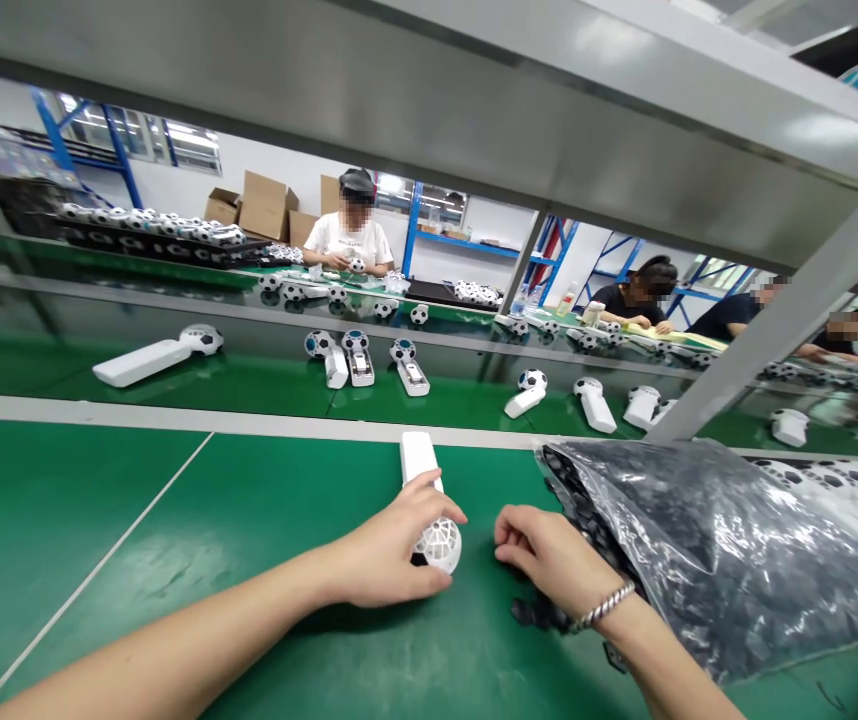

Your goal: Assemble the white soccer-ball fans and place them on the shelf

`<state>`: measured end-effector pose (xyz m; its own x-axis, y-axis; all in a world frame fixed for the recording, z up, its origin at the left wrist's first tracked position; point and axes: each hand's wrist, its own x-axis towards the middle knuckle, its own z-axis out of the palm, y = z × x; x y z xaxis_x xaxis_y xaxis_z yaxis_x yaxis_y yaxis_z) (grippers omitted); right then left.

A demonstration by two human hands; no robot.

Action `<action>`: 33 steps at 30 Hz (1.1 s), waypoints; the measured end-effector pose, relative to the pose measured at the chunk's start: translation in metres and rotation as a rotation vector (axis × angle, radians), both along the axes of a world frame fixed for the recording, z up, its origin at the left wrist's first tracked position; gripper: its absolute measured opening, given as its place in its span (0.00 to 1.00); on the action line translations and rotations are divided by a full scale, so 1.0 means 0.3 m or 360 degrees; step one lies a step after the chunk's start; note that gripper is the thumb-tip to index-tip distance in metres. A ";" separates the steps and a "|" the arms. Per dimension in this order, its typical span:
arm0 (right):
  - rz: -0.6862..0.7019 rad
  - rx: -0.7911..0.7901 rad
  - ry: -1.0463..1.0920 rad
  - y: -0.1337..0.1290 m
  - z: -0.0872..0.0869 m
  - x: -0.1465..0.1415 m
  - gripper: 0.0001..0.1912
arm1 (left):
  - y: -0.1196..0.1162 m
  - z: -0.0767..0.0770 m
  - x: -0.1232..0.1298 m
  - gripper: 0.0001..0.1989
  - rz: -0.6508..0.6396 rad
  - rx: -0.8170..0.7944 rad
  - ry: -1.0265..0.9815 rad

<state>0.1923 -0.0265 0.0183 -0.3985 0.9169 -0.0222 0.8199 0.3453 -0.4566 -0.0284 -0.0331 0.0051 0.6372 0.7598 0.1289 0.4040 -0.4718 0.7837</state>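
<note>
My left hand is closed around a white handheld device with a football-shaped head. Its fingers and thumb sit on either side of the round, lattice-patterned head, while the white handle points away from me on the green mat. To the right, my right hand is apart from the device, its fingers curled together; anything inside them is hidden. Small black pieces lie under and beside that hand. A clear plastic bag full of black parts lies just right of it.
Beyond the pale table edge, a green conveyor carries several football-headed devices. A slanted metal post stands at the right, and a metal shelf spans overhead. Several co-workers sit across the line, including a person in white.
</note>
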 end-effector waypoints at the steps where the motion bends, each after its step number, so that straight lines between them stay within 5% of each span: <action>1: 0.0033 0.0029 0.0033 -0.001 0.000 -0.007 0.06 | 0.006 0.000 -0.006 0.25 -0.0048 0.0014 -0.0002; 8: 0.0136 -0.0039 -0.0002 -0.017 -0.019 -0.016 0.12 | 0.017 -0.003 -0.016 0.27 -0.0013 0.0101 0.0030; 15: 0.0175 0.0011 -0.0041 -0.021 -0.006 -0.017 0.08 | 0.013 0.014 -0.019 0.27 -0.0047 0.0064 0.0031; 23: 0.0340 0.0230 0.0443 -0.046 0.027 -0.047 0.07 | 0.015 0.005 -0.021 0.28 -0.0043 0.0108 0.0057; 33: 0.0553 0.0305 0.0671 -0.074 -0.024 -0.106 0.08 | 0.018 0.004 -0.018 0.28 -0.0019 0.0122 0.0070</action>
<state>0.1606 -0.0487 0.0110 -0.6153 0.7026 0.3575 0.4045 0.6706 -0.6218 -0.0337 -0.0276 0.0062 0.6524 0.7411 0.1584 0.4311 -0.5348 0.7267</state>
